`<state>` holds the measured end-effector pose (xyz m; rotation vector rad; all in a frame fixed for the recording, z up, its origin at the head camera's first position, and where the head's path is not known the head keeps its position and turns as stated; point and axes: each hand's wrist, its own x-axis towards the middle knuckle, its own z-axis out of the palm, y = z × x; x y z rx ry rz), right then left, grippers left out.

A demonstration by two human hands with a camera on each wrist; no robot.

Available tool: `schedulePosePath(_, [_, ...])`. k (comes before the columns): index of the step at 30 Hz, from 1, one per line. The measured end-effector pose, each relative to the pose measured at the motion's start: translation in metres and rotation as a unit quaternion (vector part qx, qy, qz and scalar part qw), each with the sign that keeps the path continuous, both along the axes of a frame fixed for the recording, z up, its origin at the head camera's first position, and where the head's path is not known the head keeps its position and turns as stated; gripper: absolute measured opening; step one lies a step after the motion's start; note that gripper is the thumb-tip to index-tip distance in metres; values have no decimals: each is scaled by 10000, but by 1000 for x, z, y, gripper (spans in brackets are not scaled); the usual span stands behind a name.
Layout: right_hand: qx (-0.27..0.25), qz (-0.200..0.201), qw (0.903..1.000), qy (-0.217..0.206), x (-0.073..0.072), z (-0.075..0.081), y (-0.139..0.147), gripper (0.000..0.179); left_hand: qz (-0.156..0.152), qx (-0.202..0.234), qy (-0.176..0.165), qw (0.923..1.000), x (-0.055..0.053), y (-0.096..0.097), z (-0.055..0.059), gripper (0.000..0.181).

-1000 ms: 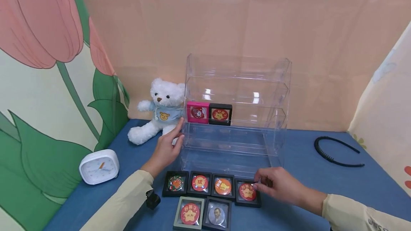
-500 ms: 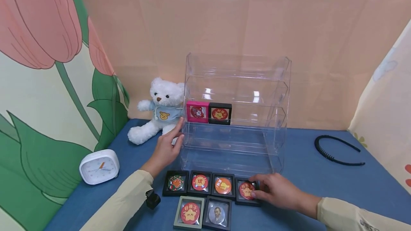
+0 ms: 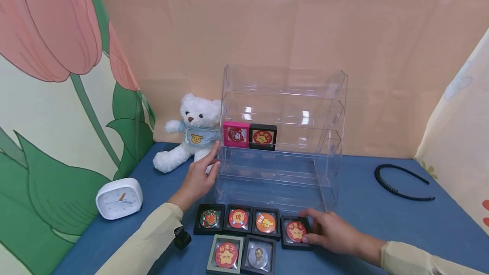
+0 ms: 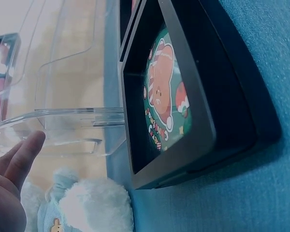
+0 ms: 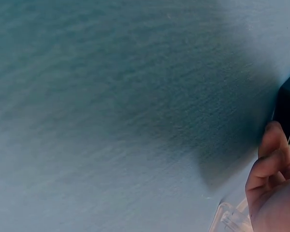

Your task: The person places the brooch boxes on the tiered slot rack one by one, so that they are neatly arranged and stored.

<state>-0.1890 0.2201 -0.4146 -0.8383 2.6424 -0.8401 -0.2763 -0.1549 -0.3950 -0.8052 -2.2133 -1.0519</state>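
Note:
My right hand point(image 3: 332, 230) grips a black square frame point(image 3: 297, 244) holding a red round badge with a yellow star, thumb at its right side and index finger at the far edge. This frame is at the right end of a row, slightly apart from its neighbour. In the right wrist view, the fingers point(image 5: 272, 150) meet a black edge. My left hand point(image 3: 198, 179) has its fingers extended, the fingertips at the left side of the clear tiered display rack point(image 3: 280, 178). In one tier stand a pink frame point(image 3: 231, 143) and a black frame point(image 3: 263, 147).
Beside the gripped frame lie several black frames point(image 3: 237, 230) with badges, and a green one point(image 3: 209, 262) in front. A white teddy bear point(image 3: 200, 111) sits left of the rack, with a white clock point(image 3: 102, 211) nearer. A black headband point(image 3: 393, 189) lies at the right.
My right hand has gone from a fingertip touch at the frame's upper right to holding it across its sides. The frame has shifted slightly right and nearer. My left hand stays at the rack.

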Motion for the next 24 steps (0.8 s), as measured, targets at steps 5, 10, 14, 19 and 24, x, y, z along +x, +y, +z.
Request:
schedulePosePath(5, [121,-128,9993,-325,4,1,7,65,12,16,-49,10000,1,0,0,59])
schedulePosePath(10, [44,-12,9972,-748,2,-13,23,71,61,-21,-149,9999,1,0,-1,59])
schedulePosePath(14, [-136,247,9941,-1048,-6,-41,44,64,96,-57,-167,9998,0,-1,-2,61])
schedulePosePath(19, [-638,642,9866,-1358,-9,-53,55,51,87,-34,-120,9999,0,-1,-2,61])
schedulePosePath(24, [-699,609,9849,-1461,-4,-42,53,45,25,-3,-97,10000,-1,-1,-3,61])
